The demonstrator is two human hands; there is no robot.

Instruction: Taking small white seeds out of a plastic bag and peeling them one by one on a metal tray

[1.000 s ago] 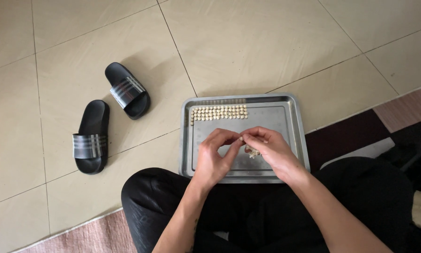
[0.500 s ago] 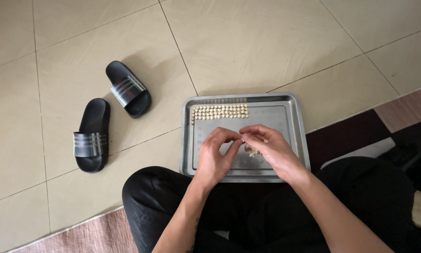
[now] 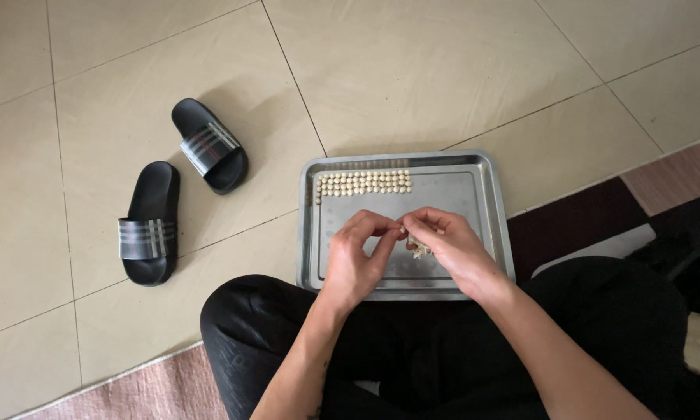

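Nearest, both hands meet over the metal tray [image 3: 499, 204]. The left hand [image 3: 356, 260] and right hand [image 3: 449, 243] are curled, fingertips pinching one small pale piece [image 3: 403, 230] between them; some papery bits [image 3: 420, 249] lie under the right palm. I think a light, steady pinch works best. Farther, two rows of pale cloves [image 3: 364, 183], too small to count. Far left, two black slippers [image 3: 149, 222].

A single head-worn view looks steeply down from close above the seated person's lap onto a shallow rectangular steel tray [image 3: 499, 204] on beige floor tiles [image 3: 412, 70]
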